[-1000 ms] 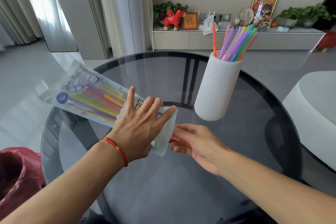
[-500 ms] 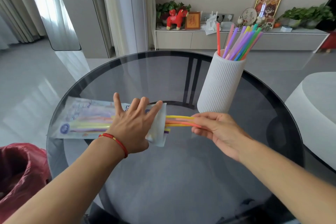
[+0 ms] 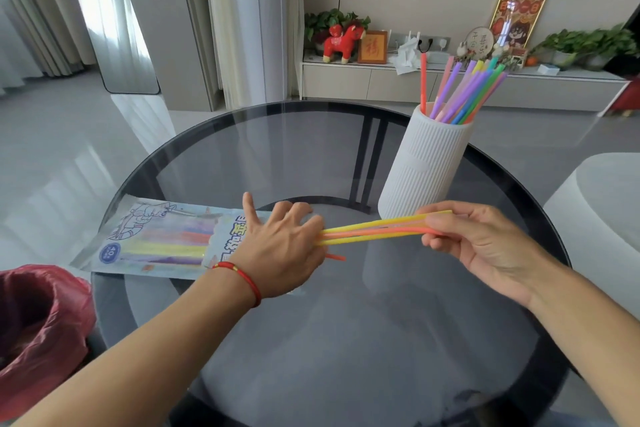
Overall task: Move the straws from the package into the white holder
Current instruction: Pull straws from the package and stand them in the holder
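Note:
The straw package [image 3: 156, 243], a clear printed bag with coloured straws inside, lies flat on the round glass table [image 3: 346, 340]. My left hand [image 3: 277, 250] presses its open end down with spread fingers. My right hand [image 3: 485, 246] pinches a few yellow and orange straws [image 3: 374, 230], drawn most of the way out toward the right. One orange straw tip [image 3: 336, 257] pokes out of the bag under my left hand. The ribbed white holder [image 3: 422, 166] stands just behind my right hand, with several coloured straws [image 3: 464, 94] leaning in it.
A red plastic bag [image 3: 38, 333] sits at the table's left edge. A pale rounded seat [image 3: 602, 211] is to the right. Beyond the table, a low cabinet [image 3: 450, 83] holds plants, a red toy horse and frames.
The package has been laid flat on the table under my left hand. My right hand has pulled a few straws out of its open end, moving right toward the holder.

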Demonstrator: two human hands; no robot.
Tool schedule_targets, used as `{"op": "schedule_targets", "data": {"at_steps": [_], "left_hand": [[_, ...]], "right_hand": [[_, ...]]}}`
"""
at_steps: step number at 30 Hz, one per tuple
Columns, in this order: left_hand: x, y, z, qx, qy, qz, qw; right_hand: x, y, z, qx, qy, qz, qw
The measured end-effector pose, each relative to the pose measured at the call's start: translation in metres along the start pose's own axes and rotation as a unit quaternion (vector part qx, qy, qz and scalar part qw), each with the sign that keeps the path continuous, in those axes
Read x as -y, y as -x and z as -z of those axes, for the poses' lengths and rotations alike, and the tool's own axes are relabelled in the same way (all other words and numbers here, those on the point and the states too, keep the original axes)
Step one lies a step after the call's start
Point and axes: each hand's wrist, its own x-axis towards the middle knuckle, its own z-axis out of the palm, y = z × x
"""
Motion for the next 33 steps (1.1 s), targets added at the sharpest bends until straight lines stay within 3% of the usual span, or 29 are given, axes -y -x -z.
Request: {"op": "schedule_targets", "data": {"at_steps": [4, 6, 11, 14, 17, 22, 26, 29, 33], "left_hand": [[-0.002, -0.002, 0.000, 0.009, 0.034, 0.017, 0.999], [-0.004, -0.003, 0.002, 0.007, 0.046, 0.026, 0.999], [-0.028, 0.002, -0.003, -0.019, 0.026, -0.033, 0.999], [-0.031, 0.000, -0.005, -0.029, 0.059, -0.043, 0.997], [-0.014, -0.001, -0.001, 0.002, 0.094, -0.023, 0.995], [0.001, 0.002, -0.006, 0.035, 0.092, -0.016, 0.995], [-0.003, -0.002, -0.008, 0.043, 0.088, -0.015, 0.995], [-0.008, -0.001, -0.009, 0.045, 0.088, -0.024, 0.995], [-0.010, 0.001, -0.009, 0.041, 0.085, -0.028, 0.995]], "right_hand": [[0.003, 0.005, 0.006, 0.071, -0.161, -0.037, 0.984], [0.001, 0.010, -0.003, 0.121, -0.172, -0.043, 0.977], [-0.032, 0.009, -0.063, 0.075, -0.035, 0.022, 0.996], [-0.039, -0.001, -0.084, -0.034, 0.035, 0.090, 0.995], [-0.027, -0.010, -0.067, -0.115, 0.054, 0.119, 0.985], [0.006, -0.002, -0.024, -0.184, 0.152, 0.206, 0.949], [0.030, 0.008, -0.015, -0.196, 0.312, 0.251, 0.895], [0.025, 0.004, -0.029, -0.175, 0.447, 0.213, 0.851], [0.008, 0.001, -0.046, -0.114, 0.503, 0.165, 0.841]]}}
